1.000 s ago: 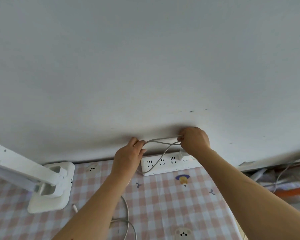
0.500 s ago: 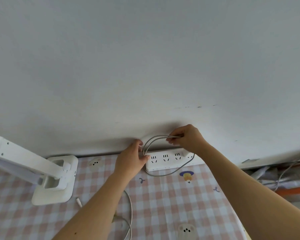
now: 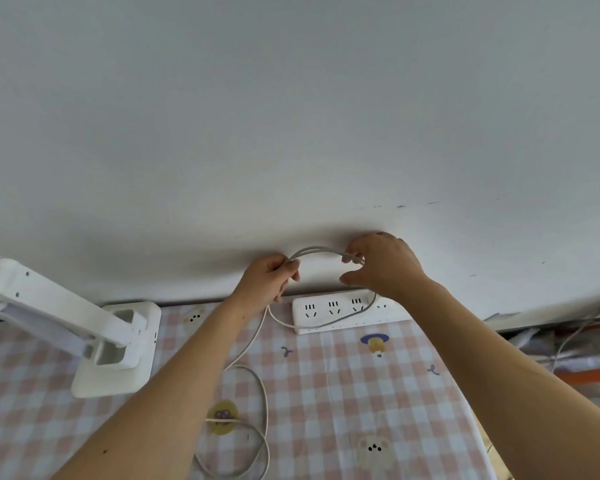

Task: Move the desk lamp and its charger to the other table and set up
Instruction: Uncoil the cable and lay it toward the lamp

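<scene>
A white desk lamp (image 3: 115, 344) stands at the left on the pink checked tablecloth (image 3: 361, 393), its arm folded low towards the left edge. The grey charger cable (image 3: 250, 344) runs up from loose loops near the front to my left hand (image 3: 269, 277), which is closed on it. From there a doubled loop arches over to my right hand (image 3: 383, 263), which pinches its other end above the white power strip (image 3: 329, 311). One strand hangs down across the strip's sockets. The charger plug is hidden behind my right hand.
A white wall (image 3: 291, 116) rises directly behind the table. Off the table's right edge lies a heap of wires and an orange bar (image 3: 589, 377). The tablecloth has small cartoon prints.
My hands have drawn apart and lifted the cable into a wider doubled loop above the power strip. The view has shifted slightly, so the lamp and strip appear further right and lower.
</scene>
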Demonstrator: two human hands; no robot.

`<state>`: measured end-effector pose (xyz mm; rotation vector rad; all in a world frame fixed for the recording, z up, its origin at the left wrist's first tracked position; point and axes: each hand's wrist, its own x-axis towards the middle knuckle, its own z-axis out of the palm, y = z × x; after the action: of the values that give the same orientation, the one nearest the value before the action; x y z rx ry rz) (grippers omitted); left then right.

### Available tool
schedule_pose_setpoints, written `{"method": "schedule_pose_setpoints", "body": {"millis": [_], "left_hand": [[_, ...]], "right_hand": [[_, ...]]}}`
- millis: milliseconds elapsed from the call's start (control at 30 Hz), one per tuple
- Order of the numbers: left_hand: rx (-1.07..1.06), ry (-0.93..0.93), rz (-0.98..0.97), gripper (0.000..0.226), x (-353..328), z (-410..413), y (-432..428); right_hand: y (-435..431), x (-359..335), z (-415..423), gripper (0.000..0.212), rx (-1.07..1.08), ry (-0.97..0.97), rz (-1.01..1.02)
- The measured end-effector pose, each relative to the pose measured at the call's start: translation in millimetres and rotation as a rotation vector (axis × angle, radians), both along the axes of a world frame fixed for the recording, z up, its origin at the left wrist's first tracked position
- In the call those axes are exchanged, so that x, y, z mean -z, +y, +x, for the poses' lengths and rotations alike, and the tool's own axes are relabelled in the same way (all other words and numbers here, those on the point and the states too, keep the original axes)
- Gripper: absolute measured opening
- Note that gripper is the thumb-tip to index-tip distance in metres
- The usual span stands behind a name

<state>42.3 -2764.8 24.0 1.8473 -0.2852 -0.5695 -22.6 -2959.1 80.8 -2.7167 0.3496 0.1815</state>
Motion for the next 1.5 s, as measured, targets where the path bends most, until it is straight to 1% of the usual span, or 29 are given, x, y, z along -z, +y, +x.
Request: {"method": "schedule_pose_setpoints", "body": {"millis": [100,200,300,400,433,500,567,600,633,667,700,767,800,833,867,900,967,1067,1100,1133,1200,1233,1267,1333,1433,1500], "left_hand": [[0.145,-0.104,0.12,0.035,-15.1,4.7,-3.0],[0.204,-0.143,0.158,0.032,-23.0,3.9,-5.9],[0.156,-0.086,0.122,0.027,-23.5,3.1,2.1],[0.057,0.026,0.089,0.027,-21.5,1.3,21.6],[0.022,0.091,0.052,0.026,-20.3,-0.2,29.1],[-0.05,0.264,-0.116,0.025,-19.0,-4.4,40.7],[-0.117,0.415,-0.316,0.025,-19.9,-8.4,43.9],[-0.132,0.443,-0.359,0.027,-22.1,-10.1,43.5],[-0.131,0.433,-0.351,0.028,-24.9,-11.6,42.9],[-0.116,0.392,-0.31,0.028,-28.1,-12.3,41.5],[-0.095,0.339,-0.261,0.029,-30.8,-12.4,39.7],[-0.059,0.249,-0.177,0.03,-36.6,-11.5,39.9],[-0.032,0.205,-0.133,0.031,-39.4,-11.0,41.2],[0.009,0.158,-0.078,0.032,-41.6,-9.8,42.2],[0.057,0.107,-0.011,0.033,-44.0,-9.3,43.5],[0.107,0.06,0.059,0.034,-46.6,-9.3,44.2],[0.193,-0.014,0.18,0.035,-52.7,-11.0,43.3],[0.234,-0.036,0.228,0.036,-63.9,-14.7,38.8],[0.228,-0.038,0.231,0.035,-67.5,-15.3,37.6],[0.217,-0.043,0.232,0.035,-71.0,-15.7,37.1],[0.19,-0.05,0.215,0.034,-77.3,-15.9,36.9],[0.176,-0.049,0.187,0.032,-80.6,-16.4,38.2],[0.163,-0.05,0.147,0.03,-83.2,-16.8,39.5],[0.125,-0.066,0.055,0.025,-87.5,-17.4,43.6],[0.002,-0.061,-0.06,0.028,-88.3,-17.8,55.1],[-0.07,-0.018,-0.123,0.03,-82.9,-18.0,62.4]], "right_hand": [[15.6,-6.9,2.5,0.027,-0.026,-0.11,-0.077],[37.0,-12.0,7.1,0.022,-0.091,-0.232,-0.111],[41.9,-17.2,6.7,0.012,-0.074,-0.231,-0.052],[29.7,-27.5,2.5,0.007,0.054,-0.274,0.107],[24.5,-31.8,1.7,0.006,0.109,-0.294,0.201],[17.3,-39.8,0.2,0.009,0.178,-0.302,0.368],[15.3,-42.3,-1.0,0.011,0.175,-0.281,0.387],[17.9,-42.2,-2.7,0.008,0.169,-0.289,0.379],[22.9,-41.3,-5.1,0.005,0.167,-0.327,0.367],[28.9,-39.5,-8.0,0.01,0.183,-0.399,0.338],[34.5,-36.4,-11.1,0.014,0.213,-0.498,0.302],[48.5,-35.4,-18.4,0.012,0.261,-0.726,0.233],[54.2,-36.5,-21.6,0.01,0.243,-0.807,0.197],[58.0,-37.5,-23.2,0.009,0.19,-0.841,0.148],[61.0,-39.2,-24.0,0.012,0.105,-0.823,0.099],[63.4,-41.9,-24.1,0.019,-0.003,-0.759,0.054],[65.7,-47.1,-22.2,0.036,-0.209,-0.565,-0.015],[72.1,-49.0,-17.3,0.056,-0.4,-0.34,-0.165],[74.1,-48.9,-16.1,0.057,-0.429,-0.282,-0.208],[76.0,-49.3,-15.2,0.053,-0.44,-0.221,-0.256],[78.2,-51.2,-13.2,0.036,-0.422,-0.136,-0.367],[79.4,-52.9,-12.7,0.027,-0.39,-0.133,-0.4],[79.2,-54.0,-11.8,0.021,-0.343,-0.152,-0.388],[75.8,-58.9,-10.4,0.02,-0.236,-0.206,-0.234],[68.3,-72.1,-11.3,0.02,-0.08,-0.246,0.155],[63.4,-78.6,-12.0,0.018,0.021,-0.276,0.377]]}}
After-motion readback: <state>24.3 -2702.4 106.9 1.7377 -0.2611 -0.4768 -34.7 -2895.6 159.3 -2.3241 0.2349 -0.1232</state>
